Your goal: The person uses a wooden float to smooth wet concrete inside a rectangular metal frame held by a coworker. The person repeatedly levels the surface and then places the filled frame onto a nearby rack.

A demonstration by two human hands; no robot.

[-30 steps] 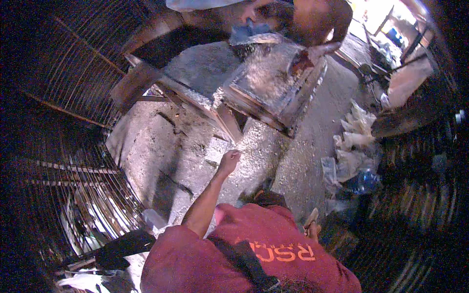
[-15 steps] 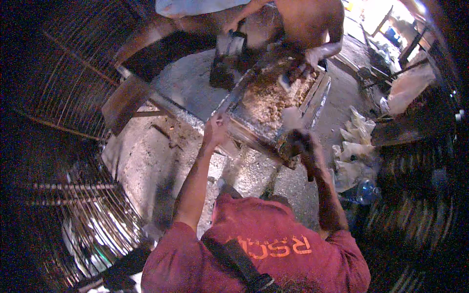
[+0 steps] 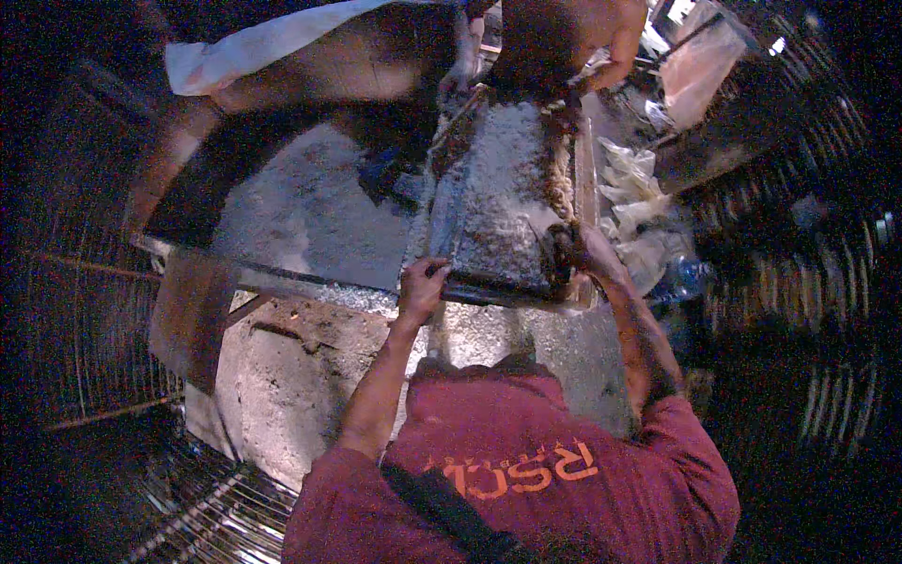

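A shallow, wood-edged tray [image 3: 585, 179] lies in front of the person, a little right of the middle of the view, its near edge dark and its right side a paler strip. Crumbly matter [image 3: 507, 169] fills it, whitish over most of the surface and brown along the right and at the far left corner.

The left hand [image 3: 423, 289] is at the tray's near left corner, its fingers curled in and gripping the edge there. The right hand [image 3: 592, 249] is at the near right part of the tray, its fingers closed around a dark-handled tool [image 3: 561, 246] — whether they also press on the tray's edge, I cannot tell.

Beyond the tray, at its far end, a bare-chested co-worker [image 3: 554, 47] leans in with both arms lowered toward it; the shadow hides what those fingers do. Left of the tray, a wide trough [image 3: 319, 280] holds pale grey, granular matter [image 3: 305, 197], with a dark bluish object [image 3: 381, 177] in it close to the tray. A pale sheet [image 3: 272, 49] lies along the top left, and a brown board [image 3: 193, 315] slants below the trough's left end. To the right are crumpled plastic bags [image 3: 631, 179] and, just beside them, a clear bluish bottle [image 3: 688, 280]. The person wears a red shirt [image 3: 601, 498] with a dark strap [image 3: 451, 512] across it.
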